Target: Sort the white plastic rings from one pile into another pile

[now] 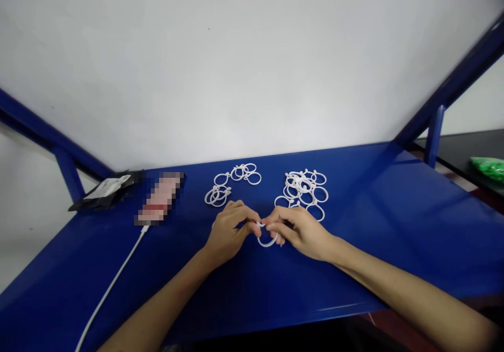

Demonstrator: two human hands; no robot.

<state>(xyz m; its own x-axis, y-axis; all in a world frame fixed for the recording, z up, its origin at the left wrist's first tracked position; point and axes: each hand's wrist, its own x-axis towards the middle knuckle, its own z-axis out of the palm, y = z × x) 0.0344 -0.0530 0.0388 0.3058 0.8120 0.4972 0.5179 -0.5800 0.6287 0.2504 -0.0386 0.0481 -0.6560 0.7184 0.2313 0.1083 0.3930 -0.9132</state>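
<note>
My left hand (230,231) and my right hand (297,228) meet over the middle of the blue table (394,226). Both pinch one white plastic ring (268,241), which hangs between their fingertips just above the table top. Behind my right hand lies a heap of several white rings (303,190). A looser group of white rings (230,184) lies behind my left hand. The fingers of both hands are curled and pressed together on the ring.
A blurred rectangular object (159,199) lies at the left with a white cable (114,281) running toward the front edge. A black packet (104,189) sits at the far left. Blue frame posts (435,134) rise at both sides. A green object (490,167) lies on a dark surface right.
</note>
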